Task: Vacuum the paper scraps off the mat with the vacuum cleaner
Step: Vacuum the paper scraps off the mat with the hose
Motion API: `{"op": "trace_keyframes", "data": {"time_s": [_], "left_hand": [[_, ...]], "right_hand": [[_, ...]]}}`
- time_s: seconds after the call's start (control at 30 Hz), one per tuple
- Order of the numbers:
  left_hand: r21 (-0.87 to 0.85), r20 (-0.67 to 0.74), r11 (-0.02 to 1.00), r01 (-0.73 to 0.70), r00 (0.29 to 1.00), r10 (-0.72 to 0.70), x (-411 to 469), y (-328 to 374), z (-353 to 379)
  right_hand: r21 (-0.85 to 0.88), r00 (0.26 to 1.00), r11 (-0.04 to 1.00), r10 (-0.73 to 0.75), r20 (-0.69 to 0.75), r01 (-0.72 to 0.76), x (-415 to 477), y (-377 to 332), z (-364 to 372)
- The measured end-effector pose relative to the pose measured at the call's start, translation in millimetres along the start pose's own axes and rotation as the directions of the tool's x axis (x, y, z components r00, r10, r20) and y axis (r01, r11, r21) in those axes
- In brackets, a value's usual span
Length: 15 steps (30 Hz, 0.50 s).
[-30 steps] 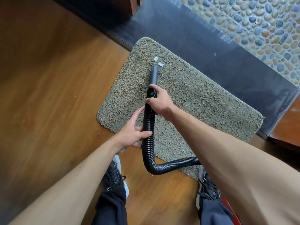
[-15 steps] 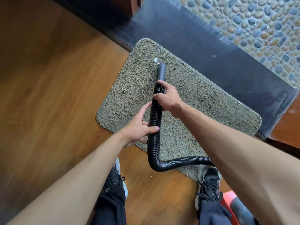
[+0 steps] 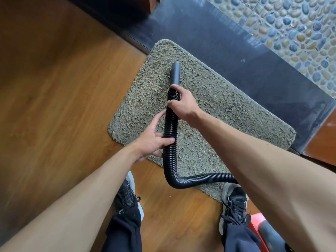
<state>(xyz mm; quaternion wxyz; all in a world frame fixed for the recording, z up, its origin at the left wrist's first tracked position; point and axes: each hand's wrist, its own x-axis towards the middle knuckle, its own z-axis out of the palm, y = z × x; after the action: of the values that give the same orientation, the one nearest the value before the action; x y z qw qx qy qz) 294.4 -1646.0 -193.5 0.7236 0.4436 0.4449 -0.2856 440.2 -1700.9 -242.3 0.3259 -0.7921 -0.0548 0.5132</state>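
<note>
A shaggy grey-green mat point(image 3: 227, 110) lies on the wooden floor. A black ribbed vacuum hose point(image 3: 170, 128) runs across it, and its smooth nozzle point(image 3: 175, 71) points at the mat's far end. My right hand point(image 3: 183, 104) grips the hose just behind the nozzle. My left hand point(image 3: 152, 140) holds the hose lower down, thumb over it and fingers along its left side. I see no paper scraps on the mat. The red vacuum body point(image 3: 263, 231) shows at the bottom right.
A dark stone threshold point(image 3: 236, 51) borders the mat's far side, with a pebble floor point(image 3: 291, 28) beyond. Wooden floor point(image 3: 63, 106) spreads to the left. My two black shoes point(image 3: 234, 206) stand at the mat's near edge; the right one is on its corner.
The nozzle has moved forward over the spot where two white scraps lay; first one scrap, then the other, is gone from view. Both hands moved forward with the hose.
</note>
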Motion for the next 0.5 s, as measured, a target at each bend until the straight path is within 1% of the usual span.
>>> {"op": "trace_keyframes", "data": {"time_s": [0.23,0.33,0.5], "left_hand": [[0.046,0.012,0.999,-0.014,1.0,0.013,8,16,5],[0.078,0.028,0.997,-0.016,0.999,0.014,6,17,7],[0.121,0.071,0.993,0.0,0.997,-0.008,0,14,14]], "right_hand": [[0.032,1.0,0.999,0.02,-0.018,-0.019,5,-7,-18],[0.083,0.999,0.996,0.025,-0.042,-0.021,1,1,-22],[0.176,0.997,0.982,0.073,-0.038,-0.066,-12,17,-25]]}}
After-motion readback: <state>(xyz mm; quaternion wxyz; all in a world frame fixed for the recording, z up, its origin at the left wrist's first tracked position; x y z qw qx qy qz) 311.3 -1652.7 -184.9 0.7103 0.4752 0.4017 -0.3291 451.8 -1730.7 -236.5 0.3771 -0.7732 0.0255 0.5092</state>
